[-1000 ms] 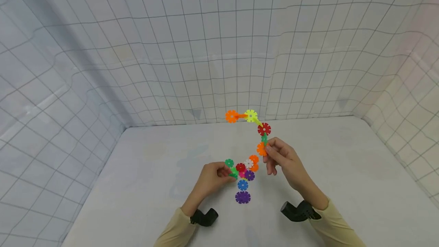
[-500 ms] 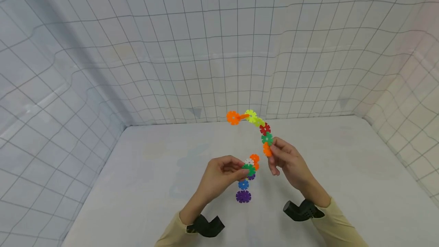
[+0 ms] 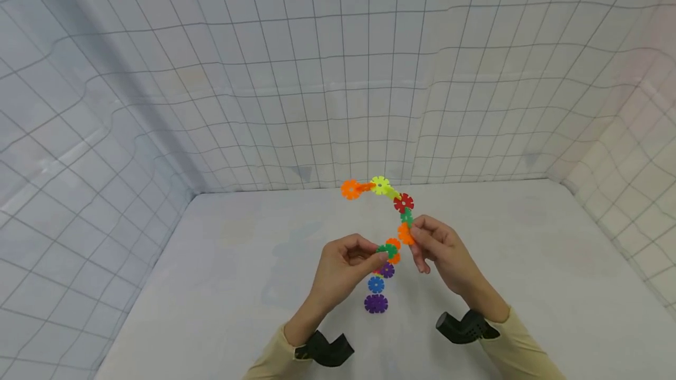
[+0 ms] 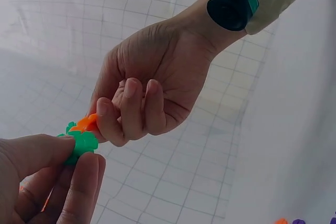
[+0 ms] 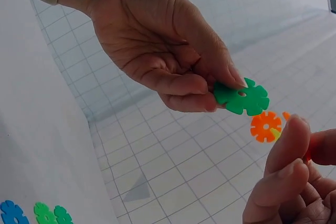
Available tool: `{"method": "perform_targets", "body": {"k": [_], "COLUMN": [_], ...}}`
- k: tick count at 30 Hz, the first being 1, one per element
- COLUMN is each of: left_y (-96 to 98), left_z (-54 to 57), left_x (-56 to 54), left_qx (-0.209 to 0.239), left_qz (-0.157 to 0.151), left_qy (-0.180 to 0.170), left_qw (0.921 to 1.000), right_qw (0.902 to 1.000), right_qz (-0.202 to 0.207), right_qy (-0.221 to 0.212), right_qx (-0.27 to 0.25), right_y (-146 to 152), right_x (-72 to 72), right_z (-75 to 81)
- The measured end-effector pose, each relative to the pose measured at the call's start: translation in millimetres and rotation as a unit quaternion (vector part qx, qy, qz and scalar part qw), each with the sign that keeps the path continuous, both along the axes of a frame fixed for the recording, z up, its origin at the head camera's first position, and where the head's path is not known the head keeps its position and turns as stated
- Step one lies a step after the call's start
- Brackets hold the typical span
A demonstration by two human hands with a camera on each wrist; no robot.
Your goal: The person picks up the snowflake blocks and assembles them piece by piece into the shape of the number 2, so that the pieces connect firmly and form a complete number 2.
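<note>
left fingers point(image 3: 362, 243) pinch a green disc point(image 3: 388, 250), right fingers point(image 3: 429, 241) a chain's orange end point(image 3: 405, 234); likely joining; next probably needs careful aligning.

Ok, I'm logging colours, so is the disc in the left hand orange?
No, the left hand pinches a green disc, while the right hand holds an orange one.

The left hand point(image 3: 338, 268) partly hides the discs point(image 3: 376, 284) on the table point(image 3: 237, 286), the right hand point(image 3: 443, 251) covers part of an orange disc point(image 3: 405, 234), and the table's near edge and both sleeves point(image 3: 273, 358) are cut off.
</note>
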State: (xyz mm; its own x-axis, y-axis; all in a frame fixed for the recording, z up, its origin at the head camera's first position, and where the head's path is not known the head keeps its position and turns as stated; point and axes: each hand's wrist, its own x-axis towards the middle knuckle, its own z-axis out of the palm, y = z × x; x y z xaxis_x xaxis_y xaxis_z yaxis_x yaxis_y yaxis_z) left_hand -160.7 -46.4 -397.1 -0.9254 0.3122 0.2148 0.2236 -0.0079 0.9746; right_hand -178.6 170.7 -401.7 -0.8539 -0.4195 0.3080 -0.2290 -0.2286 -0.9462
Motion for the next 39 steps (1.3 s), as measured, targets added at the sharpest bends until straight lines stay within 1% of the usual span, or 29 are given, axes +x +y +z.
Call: {"method": "perform_targets", "body": {"k": [4,8,11,16,19,22,29,35,39], "left_y": [0.0,-0.2,-0.2,-0.4,-0.7,-0.8,-1.0,-1.5,-1.1], "left_z": [-4.0,-6.0,-6.1,-5.2,-4.6,-4.5,-5.3,-5.2,-5.5], "left_x": [0.0,0.8,1.4,1.8,1.9,1.7,1.4,1.4,1.3], "left_qx": [0.013,0.012,0.006,-0.005,-0.001,0.001,0.021,-0.009,-0.021], "left_qz": [-0.003,0.005,0.017,0.030,0.028,0.026,0.005,0.027,0.039], "left_qy": [0.001,0.008,0.022,0.044,0.046,0.049,0.028,0.053,0.071], "left_qw": [0.9999,0.9999,0.9996,0.9985,0.9985,0.9984,0.9994,0.9982,0.9965], "right_qw": [1.0000,0.9998,0.9991,0.9971,0.9953,0.9944,0.9944,0.9942,0.9936], "right_qz": [-0.001,-0.012,-0.025,-0.053,-0.068,-0.074,-0.070,-0.070,-0.076], "right_qy": [0.004,0.018,0.030,0.039,0.049,0.057,0.067,0.069,0.067], "right_qx": [-0.001,0.005,0.015,0.039,0.049,0.050,0.041,0.044,0.049], "right_y": [-1,-2,-4,-5,-6,-6,-7,-7,-6], "right_x": [0.9,2.5,4.1,7.9,9.7,10.8,11.6,11.5,11.6], "right_z": [1.3,3.1,4.7,7.2,7.8,8.2,8.2,8.0,8.1]}}
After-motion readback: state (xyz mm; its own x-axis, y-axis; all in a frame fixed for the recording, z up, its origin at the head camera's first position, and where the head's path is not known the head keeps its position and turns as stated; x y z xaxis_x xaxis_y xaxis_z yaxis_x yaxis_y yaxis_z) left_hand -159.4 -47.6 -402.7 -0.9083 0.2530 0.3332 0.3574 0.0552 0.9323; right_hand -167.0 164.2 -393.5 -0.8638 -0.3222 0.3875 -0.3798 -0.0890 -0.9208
